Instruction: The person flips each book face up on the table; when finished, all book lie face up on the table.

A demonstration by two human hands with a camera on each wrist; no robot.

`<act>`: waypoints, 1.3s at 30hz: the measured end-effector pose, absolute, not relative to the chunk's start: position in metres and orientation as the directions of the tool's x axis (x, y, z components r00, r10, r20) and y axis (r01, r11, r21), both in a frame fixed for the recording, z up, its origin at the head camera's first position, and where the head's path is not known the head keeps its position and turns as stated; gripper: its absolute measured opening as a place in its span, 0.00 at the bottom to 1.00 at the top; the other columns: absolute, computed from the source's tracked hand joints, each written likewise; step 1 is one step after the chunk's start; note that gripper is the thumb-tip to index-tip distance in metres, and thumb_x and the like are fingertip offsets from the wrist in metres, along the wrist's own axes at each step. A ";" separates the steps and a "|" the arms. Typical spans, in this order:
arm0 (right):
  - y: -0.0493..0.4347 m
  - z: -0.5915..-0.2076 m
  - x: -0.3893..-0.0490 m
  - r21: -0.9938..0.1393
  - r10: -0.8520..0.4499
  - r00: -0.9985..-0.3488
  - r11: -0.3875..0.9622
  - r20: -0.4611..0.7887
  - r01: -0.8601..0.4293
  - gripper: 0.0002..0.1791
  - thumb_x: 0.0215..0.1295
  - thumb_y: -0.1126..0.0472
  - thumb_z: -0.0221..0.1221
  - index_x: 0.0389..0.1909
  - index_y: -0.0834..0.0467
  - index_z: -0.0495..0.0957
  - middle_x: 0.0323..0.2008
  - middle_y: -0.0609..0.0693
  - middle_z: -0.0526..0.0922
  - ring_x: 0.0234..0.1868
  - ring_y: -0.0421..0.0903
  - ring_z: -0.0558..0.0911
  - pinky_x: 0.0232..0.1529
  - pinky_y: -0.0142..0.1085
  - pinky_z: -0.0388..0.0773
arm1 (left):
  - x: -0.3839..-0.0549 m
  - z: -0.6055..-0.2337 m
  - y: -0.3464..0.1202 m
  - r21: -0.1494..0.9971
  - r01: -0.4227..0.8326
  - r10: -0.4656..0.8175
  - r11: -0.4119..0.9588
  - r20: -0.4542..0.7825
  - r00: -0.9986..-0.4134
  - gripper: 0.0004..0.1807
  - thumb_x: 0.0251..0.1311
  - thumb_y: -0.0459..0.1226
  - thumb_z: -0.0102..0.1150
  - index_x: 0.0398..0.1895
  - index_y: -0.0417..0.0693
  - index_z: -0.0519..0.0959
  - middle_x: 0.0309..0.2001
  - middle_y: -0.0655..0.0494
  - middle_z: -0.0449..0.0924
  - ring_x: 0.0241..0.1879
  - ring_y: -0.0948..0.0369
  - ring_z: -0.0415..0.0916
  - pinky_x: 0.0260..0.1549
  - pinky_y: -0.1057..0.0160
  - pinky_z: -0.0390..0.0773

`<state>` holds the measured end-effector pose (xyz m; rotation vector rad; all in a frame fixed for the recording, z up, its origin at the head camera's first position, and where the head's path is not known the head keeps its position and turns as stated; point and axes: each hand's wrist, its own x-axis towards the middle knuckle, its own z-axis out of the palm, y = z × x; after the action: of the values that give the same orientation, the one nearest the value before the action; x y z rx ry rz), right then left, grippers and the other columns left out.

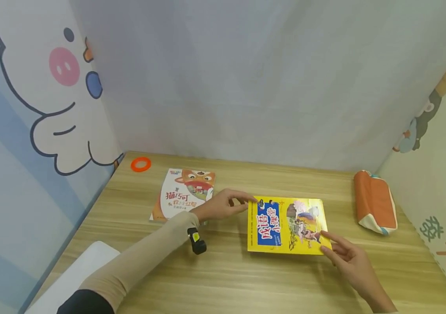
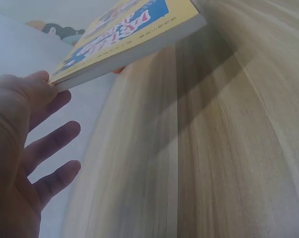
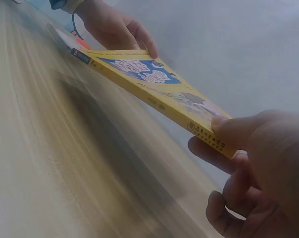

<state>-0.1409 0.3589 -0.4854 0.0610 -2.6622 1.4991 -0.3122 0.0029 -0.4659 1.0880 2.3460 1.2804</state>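
Note:
A yellow book (image 1: 288,225) with a blue title panel is held a little above the wooden table, its shadow falling beneath it in both wrist views. My left hand (image 1: 223,205) pinches its far left corner between thumb and forefinger; the other fingers are spread apart in the left wrist view. At the near right corner, my right hand (image 1: 349,261) pinches the book with the thumb on the cover and a finger under it. The spine (image 3: 154,99) faces the right wrist camera. Left of the book, a white and orange picture book (image 1: 185,194) lies on the table, partly behind my left hand.
An orange and white pencil case (image 1: 375,203) lies at the table's right side. An orange ring (image 1: 141,164) is at the far left corner. A white flat object (image 1: 75,274) sits at the near left, partly covered by my left arm. Curtained walls (image 1: 246,87) border the table (image 1: 215,279).

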 end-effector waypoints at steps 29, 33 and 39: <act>0.358 -0.513 -0.154 -0.737 -0.227 -0.972 0.667 -0.068 -0.104 0.24 0.70 0.52 0.64 0.64 0.55 0.77 0.18 0.40 0.70 0.17 0.31 0.64 0.20 0.28 0.66 | -0.321 -0.515 0.009 0.692 0.495 0.623 0.525 0.084 -0.778 0.11 0.70 0.37 0.63 0.52 0.54 0.88 0.55 0.58 0.88 0.60 0.58 0.82 0.64 0.56 0.78; 0.360 -0.512 -0.156 -0.706 -0.239 -0.971 0.687 0.002 -0.171 0.19 0.70 0.54 0.65 0.58 0.55 0.81 0.23 0.40 0.73 0.21 0.31 0.67 0.22 0.28 0.67 | -0.305 -0.519 0.008 0.684 0.508 0.605 0.524 0.120 -0.787 0.09 0.70 0.41 0.63 0.49 0.56 0.89 0.50 0.60 0.89 0.55 0.60 0.82 0.61 0.56 0.78; 0.379 -0.514 -0.176 -0.579 -0.321 -0.893 0.680 0.316 -0.450 0.17 0.64 0.74 0.64 0.52 0.60 0.84 0.47 0.55 0.81 0.33 0.30 0.68 0.31 0.28 0.69 | -0.265 -0.519 0.006 0.747 0.425 0.526 0.511 0.119 -0.842 0.09 0.68 0.43 0.63 0.47 0.57 0.88 0.46 0.62 0.87 0.51 0.62 0.76 0.58 0.55 0.71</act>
<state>-0.1764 0.3793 -0.5135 0.6268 -2.7039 1.0062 -0.2652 0.0057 -0.5193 0.8298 2.6227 1.2436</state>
